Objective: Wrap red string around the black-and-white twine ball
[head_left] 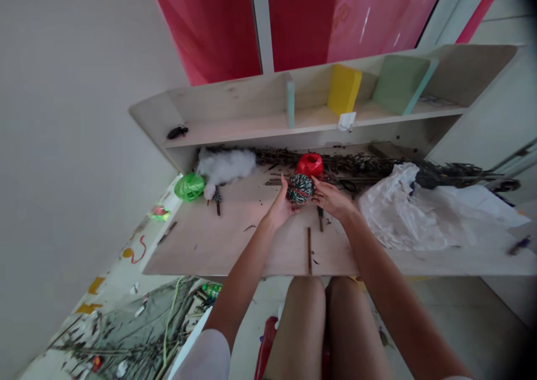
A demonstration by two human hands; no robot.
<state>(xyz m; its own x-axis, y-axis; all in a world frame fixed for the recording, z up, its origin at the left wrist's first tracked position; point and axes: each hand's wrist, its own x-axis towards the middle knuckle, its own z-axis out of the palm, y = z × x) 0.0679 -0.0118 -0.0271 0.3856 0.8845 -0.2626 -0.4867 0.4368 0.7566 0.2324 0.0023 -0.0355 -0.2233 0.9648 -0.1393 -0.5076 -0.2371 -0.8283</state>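
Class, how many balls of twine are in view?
3: a striped ball between the left hand and right hand, a red ball just behind it, and a green ball by the white fluff. More may be hidden.

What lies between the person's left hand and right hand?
The head view shows a dark green and white twine ball between the left hand and right hand, touching both.

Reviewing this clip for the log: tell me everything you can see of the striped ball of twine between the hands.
The striped ball of twine is tightly wound, twisted dark-green and white cord, with a thin red strand across it. It is roughly round and intact, held up by the fingers of the left hand and right hand above a wooden board, directly before a red twine ball.
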